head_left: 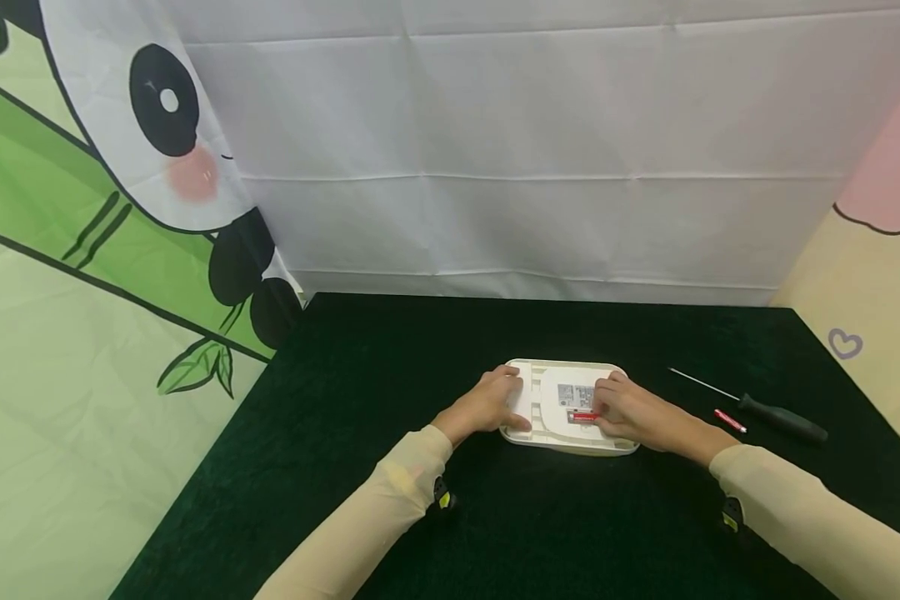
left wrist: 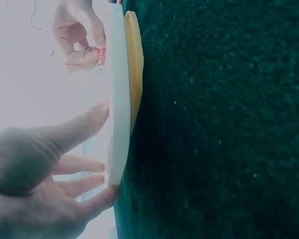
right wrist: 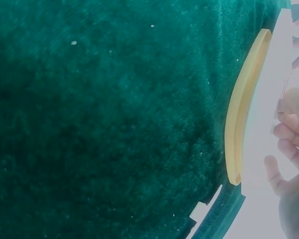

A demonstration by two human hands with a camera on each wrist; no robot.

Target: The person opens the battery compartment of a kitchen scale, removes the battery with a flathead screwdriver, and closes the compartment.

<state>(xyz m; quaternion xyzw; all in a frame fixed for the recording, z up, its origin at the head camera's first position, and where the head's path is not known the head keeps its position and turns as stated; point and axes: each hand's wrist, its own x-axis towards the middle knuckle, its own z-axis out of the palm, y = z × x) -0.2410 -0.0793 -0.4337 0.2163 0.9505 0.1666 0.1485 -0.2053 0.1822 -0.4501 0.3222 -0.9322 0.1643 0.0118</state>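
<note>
Broadest is the bench [head_left: 420, 525] under its dark green cover, and the white battery-powered device [head_left: 551, 408] sits on it in front of me, its labelled face up; a yellow curved piece [left wrist: 135, 64] shows beneath its edge in the wrist views. My left hand [head_left: 489, 402] has the device's left end held between thumb and fingers. My right hand [head_left: 633, 408] works over the other half, and its grip is pinching a red battery [head_left: 585, 417] at the small battery compartment in that face. To my right, well apart from the device, the dark-handled screwdriver [head_left: 780, 417] lies unused, and a second red battery [head_left: 731, 421], smaller than it, rests just beside it. As I judge it, getting into the compartment is done, since it stands uncovered; one battery is being handled there and the other is out on the bench. Whether I am seating this battery or drawing it out, I cannot tell from this moment. Either way, I judge the battery work unfinished, and closing the compartment has yet to be done; I cannot pick out its cover.
</note>
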